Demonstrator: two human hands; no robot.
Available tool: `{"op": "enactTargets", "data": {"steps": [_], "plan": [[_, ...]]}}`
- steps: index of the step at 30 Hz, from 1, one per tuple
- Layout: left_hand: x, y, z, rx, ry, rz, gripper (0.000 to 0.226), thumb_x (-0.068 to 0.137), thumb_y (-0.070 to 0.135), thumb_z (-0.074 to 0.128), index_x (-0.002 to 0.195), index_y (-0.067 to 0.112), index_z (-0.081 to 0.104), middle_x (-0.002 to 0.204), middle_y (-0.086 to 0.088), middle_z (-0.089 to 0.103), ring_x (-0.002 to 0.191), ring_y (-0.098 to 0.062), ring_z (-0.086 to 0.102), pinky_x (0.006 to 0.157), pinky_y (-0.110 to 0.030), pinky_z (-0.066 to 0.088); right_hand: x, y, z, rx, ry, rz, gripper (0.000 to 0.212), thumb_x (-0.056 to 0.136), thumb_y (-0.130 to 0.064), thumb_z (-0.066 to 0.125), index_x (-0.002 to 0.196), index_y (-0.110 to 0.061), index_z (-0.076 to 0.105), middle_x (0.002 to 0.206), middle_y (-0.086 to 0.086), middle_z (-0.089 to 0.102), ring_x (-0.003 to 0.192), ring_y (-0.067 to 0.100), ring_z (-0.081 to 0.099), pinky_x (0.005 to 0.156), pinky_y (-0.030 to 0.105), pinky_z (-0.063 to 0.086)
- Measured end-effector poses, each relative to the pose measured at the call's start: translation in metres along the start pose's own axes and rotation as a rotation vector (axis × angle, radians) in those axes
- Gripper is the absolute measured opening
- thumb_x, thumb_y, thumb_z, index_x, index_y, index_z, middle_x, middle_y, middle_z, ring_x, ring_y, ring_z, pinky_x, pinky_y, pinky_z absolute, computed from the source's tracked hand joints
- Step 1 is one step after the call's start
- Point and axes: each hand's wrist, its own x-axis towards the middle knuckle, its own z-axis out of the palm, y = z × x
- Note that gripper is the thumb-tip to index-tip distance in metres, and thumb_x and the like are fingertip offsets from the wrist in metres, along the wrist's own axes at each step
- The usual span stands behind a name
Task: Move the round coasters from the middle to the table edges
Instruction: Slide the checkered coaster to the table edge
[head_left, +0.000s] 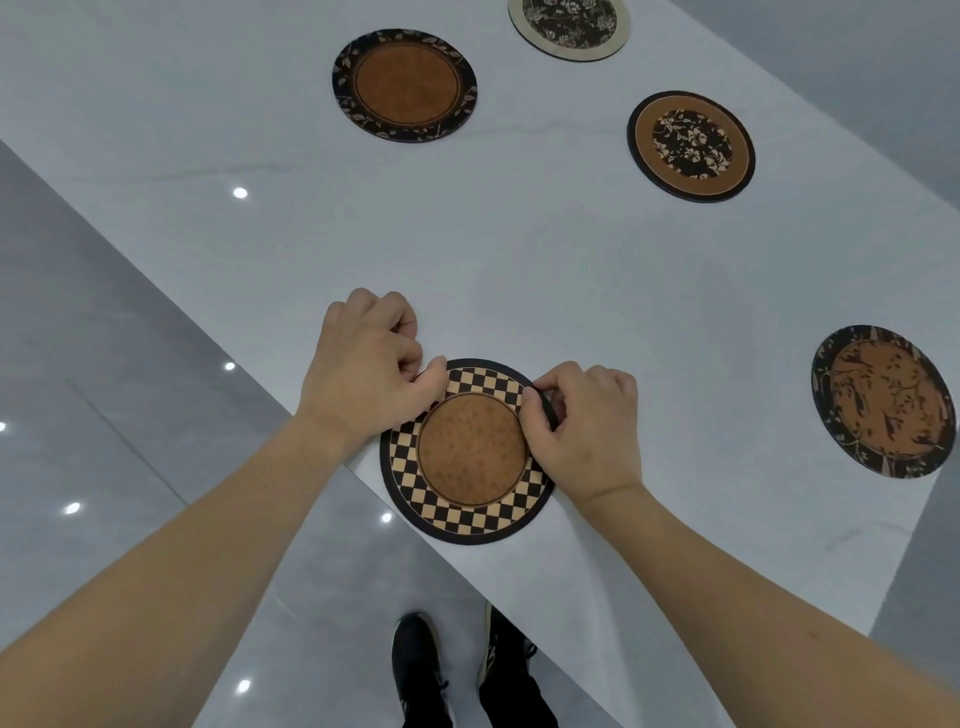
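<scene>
Both our hands pinch the checkered coaster (470, 452) at the near edge of the pale worktop (519, 260), its rim overhanging the floor: left hand (363, 374) on its upper-left rim, right hand (584, 426) on its right rim. Four other round coasters lie apart: leaf-bordered (404, 85), cream-rimmed (570, 27), floral-centred (691, 146), branch-patterned (883, 401).

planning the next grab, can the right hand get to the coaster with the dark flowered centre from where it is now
Probably yes. The right hand is pinching the checkered coaster at the near edge, and bare table lies between it and the flowered-centre coaster. It would have to let go first and stretch well forward.
</scene>
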Motion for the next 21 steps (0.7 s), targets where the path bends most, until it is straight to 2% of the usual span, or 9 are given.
{"op": "enactTargets", "data": {"steps": [21], "plan": [[-0.0017, 0.0005, -0.0009, 0.003, -0.003, -0.01, 0.044, 0.076, 0.042, 0.051, 0.041, 0.023, 0.033, 0.073, 0.009, 0.045, 0.075, -0.016, 0.039, 0.078, -0.03, 0.026, -0.0014, -0.0017, -0.0006, 0.007, -0.047, 0.021, 0.013, 0.082, -0.038, 0.053, 0.073, -0.028, 0.051, 0.053, -0.017, 0.04, 0.063, 0.01, 0.046, 0.087, 0.021, 0.027]]}}
